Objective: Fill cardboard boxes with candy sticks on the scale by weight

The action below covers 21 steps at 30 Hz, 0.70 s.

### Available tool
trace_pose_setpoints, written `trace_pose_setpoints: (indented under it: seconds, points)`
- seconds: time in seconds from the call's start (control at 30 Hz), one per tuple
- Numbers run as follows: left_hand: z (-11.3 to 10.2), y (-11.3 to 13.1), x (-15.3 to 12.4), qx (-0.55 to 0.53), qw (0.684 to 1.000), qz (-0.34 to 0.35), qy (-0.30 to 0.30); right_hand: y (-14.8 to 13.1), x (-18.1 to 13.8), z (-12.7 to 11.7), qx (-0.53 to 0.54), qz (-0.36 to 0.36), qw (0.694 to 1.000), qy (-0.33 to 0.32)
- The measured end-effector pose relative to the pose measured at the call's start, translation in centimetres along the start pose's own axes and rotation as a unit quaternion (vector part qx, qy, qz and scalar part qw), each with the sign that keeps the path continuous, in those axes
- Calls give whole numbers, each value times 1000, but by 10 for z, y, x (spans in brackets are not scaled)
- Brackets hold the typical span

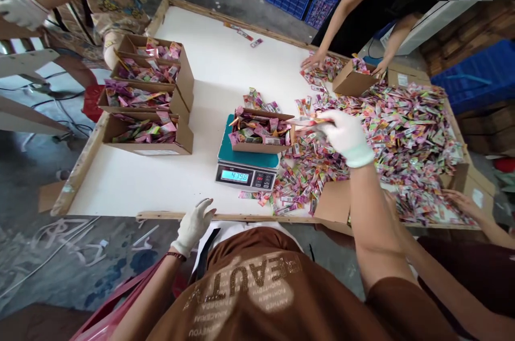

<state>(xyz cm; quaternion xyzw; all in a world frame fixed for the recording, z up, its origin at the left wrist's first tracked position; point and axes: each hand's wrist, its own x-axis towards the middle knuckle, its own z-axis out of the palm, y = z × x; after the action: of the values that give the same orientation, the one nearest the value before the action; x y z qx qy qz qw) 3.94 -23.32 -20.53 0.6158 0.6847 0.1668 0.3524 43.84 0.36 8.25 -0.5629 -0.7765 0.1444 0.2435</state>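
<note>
My right hand (pixel 348 137), in a white glove, is closed on a small wrapped packet (pixel 301 122) just right of an open cardboard box (pixel 261 147). That box is filled with pink and purple packets and sits on the teal plate of a digital scale (pixel 225 157), whose display is lit. Under and beside my right arm lies a large pile of the same packets (pixel 406 132). My left hand (pixel 195 225), also gloved, rests by the table's near edge with its fingers apart and holds nothing.
Several filled cardboard boxes (pixel 185 137) stand in a row on the white table (pixel 217 51) at left. Across the table, a person's hands (pixel 316 59) touch packets and a tilted box (pixel 350 81). Another person's hand (pixel 462 204) reaches in at right. An open box (pixel 332 201) lies near my right forearm.
</note>
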Motion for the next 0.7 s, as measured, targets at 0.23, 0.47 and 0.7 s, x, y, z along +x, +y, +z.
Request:
trace_pose_setpoints:
  seconds: [0.23, 0.47, 0.7]
  points:
    - [0, 7, 5, -1, 999, 16, -28, 40, -46, -41, -151, 34, 986, -57]
    - [1, 11, 5, 6, 999, 29, -27, -5, 32, 85, -99, 5, 969, -228]
    - [3, 3, -11, -2, 1000, 20, 5, -15, 75, 151, -46, 30, 964, -261]
